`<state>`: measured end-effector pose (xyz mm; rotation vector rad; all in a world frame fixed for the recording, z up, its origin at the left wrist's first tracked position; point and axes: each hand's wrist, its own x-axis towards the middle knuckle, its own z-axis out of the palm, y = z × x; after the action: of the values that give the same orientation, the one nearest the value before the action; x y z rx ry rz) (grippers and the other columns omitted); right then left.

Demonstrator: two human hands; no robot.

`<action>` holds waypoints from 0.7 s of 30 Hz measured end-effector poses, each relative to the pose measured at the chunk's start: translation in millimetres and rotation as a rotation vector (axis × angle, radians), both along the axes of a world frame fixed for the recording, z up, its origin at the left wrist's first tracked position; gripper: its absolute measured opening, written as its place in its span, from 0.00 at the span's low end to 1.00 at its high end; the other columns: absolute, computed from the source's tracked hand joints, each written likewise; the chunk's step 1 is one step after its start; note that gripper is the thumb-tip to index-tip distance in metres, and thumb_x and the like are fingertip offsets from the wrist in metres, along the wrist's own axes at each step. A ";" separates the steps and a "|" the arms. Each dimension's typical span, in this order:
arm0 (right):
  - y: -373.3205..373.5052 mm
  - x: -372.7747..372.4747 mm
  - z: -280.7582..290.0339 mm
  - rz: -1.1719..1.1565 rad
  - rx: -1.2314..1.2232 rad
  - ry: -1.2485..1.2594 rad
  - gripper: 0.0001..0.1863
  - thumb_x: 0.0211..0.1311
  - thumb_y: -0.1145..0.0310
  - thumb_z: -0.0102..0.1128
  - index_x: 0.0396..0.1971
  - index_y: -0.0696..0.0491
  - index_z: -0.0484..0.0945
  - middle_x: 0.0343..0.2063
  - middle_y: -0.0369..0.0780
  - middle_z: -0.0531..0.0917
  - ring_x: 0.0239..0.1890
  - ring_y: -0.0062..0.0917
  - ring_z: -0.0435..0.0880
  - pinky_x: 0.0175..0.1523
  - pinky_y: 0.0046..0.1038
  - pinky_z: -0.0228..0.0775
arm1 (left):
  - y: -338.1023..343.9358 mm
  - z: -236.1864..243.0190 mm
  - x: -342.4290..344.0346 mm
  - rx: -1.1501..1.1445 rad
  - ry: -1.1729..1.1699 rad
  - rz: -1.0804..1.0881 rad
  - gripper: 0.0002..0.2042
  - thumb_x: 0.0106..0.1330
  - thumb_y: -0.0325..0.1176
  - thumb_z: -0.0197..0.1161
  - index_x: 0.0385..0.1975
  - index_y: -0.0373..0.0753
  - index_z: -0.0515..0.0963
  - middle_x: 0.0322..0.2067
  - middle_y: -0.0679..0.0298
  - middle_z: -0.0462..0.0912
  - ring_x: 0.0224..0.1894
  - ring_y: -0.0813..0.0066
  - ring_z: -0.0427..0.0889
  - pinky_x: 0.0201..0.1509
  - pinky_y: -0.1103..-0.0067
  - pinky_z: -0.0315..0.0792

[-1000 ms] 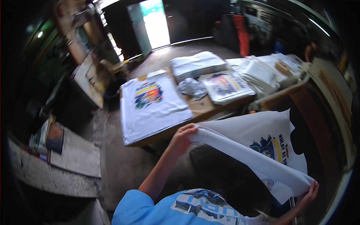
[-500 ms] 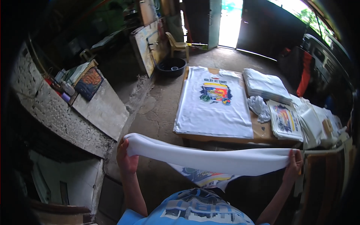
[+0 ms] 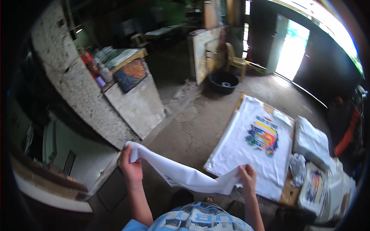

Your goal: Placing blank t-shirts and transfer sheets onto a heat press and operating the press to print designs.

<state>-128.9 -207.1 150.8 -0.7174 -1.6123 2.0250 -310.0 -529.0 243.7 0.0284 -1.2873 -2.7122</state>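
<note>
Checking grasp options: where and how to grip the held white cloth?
Likely pinch the sagging middle of the white cloth, from the far side: left hand and right hand hold its ends, and the wearer's torso crowds the near side.

Around the table (image 3: pixel 288 195)
T-shirts (image 3: pixel 248 154) on it; basin (image 3: pixel 222 90) and chair (image 3: pixel 236 61) beyond it; cloth (image 3: pixel 185 175) before it, leftward.

Folds in the white printed cloth (image 3: pixel 185 175) hide most of its design. The lower edge crops the light-blue shirt (image 3: pixel 200 221). The pale object (image 3: pixel 226 84) inside the black basin (image 3: pixel 220 89) is too small to identify.
</note>
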 end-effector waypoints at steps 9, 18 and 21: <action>-58.4 -181.0 -31.9 0.412 -0.110 -0.088 0.05 0.53 0.76 0.52 0.30 0.58 0.73 0.22 0.36 0.79 0.23 0.17 0.76 0.26 0.17 0.66 | -26.9 -17.0 -106.5 -0.239 -0.054 0.240 0.04 0.57 0.30 0.56 0.26 0.37 0.75 0.27 0.70 0.74 0.32 0.82 0.73 0.36 0.84 0.66; -23.1 -388.3 -24.7 0.165 -0.218 0.055 0.10 0.52 0.77 0.53 0.36 0.59 0.74 0.27 0.36 0.79 0.27 0.17 0.76 0.33 0.19 0.68 | -43.5 -24.3 -302.4 -0.286 0.022 0.318 0.05 0.54 0.31 0.53 0.23 0.37 0.72 0.23 0.69 0.71 0.28 0.81 0.70 0.33 0.83 0.64; -0.7 -428.4 -21.3 0.074 -0.249 0.120 0.10 0.52 0.78 0.53 0.37 0.60 0.74 0.28 0.35 0.79 0.29 0.17 0.76 0.36 0.19 0.67 | -35.9 -38.9 -362.6 -0.233 -0.114 0.320 0.05 0.54 0.32 0.53 0.22 0.37 0.72 0.23 0.70 0.71 0.28 0.82 0.70 0.32 0.84 0.64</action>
<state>-557.4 -207.9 129.5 -0.6155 -1.3533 2.3024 -672.5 -564.9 204.7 0.3381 -1.4778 -2.3095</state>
